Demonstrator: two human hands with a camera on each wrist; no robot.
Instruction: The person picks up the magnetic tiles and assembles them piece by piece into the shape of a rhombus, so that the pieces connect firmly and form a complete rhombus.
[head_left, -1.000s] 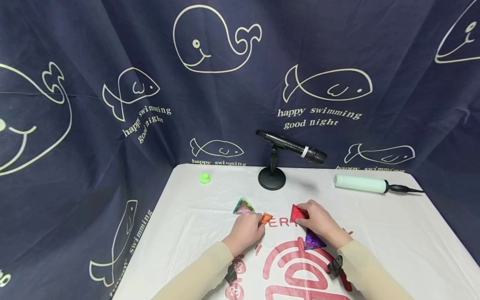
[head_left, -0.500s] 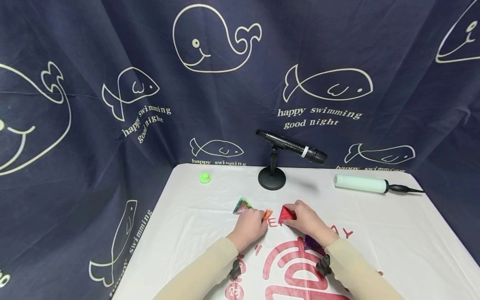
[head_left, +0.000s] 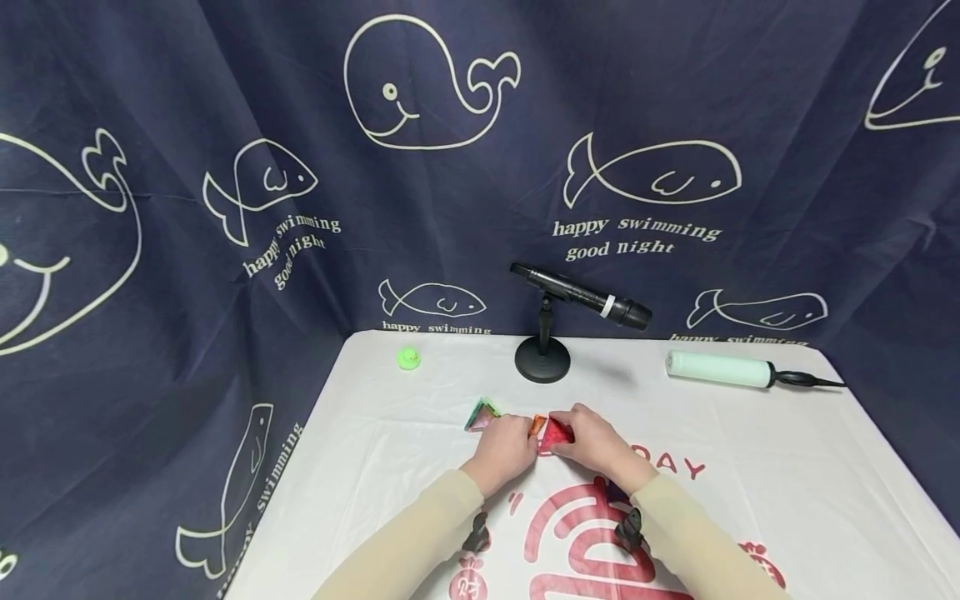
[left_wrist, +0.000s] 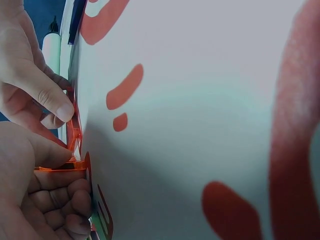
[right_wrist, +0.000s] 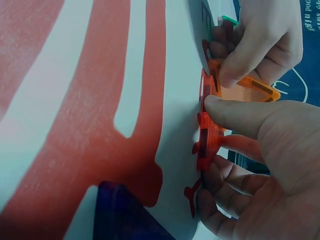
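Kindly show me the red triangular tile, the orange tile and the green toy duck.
Red triangular tile (head_left: 554, 436): head view, visible face.
Orange tile (head_left: 537, 425): head view, exposed upper part.
Green toy duck (head_left: 408, 359): head view, body.

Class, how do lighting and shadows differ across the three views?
Head view: bright, with a faint shadow on the table cover right of the microphone; left wrist view: dimmer, bluish, a broad soft shadow beside the left hand; right wrist view: also dimmer, the purple tile very dark, the red tile clearer.

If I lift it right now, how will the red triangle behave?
Probably stiff: the red triangle shows straight edges, no sag. Likely light: the right hand pinches it between thumb and fingers. Unlikely to roll, given its angular outline.
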